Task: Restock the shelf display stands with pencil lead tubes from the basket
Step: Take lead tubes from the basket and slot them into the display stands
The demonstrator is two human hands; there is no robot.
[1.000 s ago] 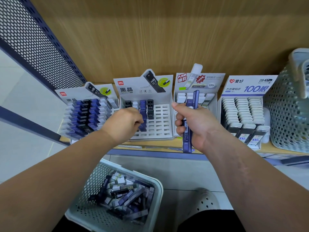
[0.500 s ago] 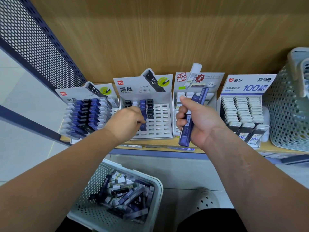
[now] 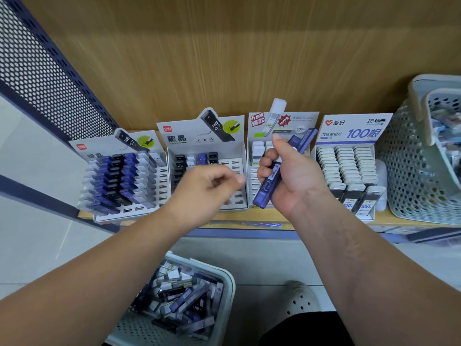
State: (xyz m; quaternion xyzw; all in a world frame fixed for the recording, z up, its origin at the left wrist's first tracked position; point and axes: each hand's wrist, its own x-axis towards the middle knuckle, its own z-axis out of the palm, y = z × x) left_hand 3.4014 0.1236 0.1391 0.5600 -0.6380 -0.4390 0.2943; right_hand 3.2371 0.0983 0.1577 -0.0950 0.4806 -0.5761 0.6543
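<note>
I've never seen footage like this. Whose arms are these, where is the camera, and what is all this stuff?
No machine here: these are a person's bare arms, filmed by one camera worn on the head, looking down. The right hand grips blue pencil lead tubes. The left hand is blurred beside it; whether it holds anything is unclear. Four display stands of tubes sit on the wooden shelf, with a mesh basket at the right. A second basket of loose tubes sits lower down.

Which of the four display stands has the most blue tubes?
The leftmost stand, beside the perforated side panel: it holds whole columns of blue tubes, the others at most a few.
</note>
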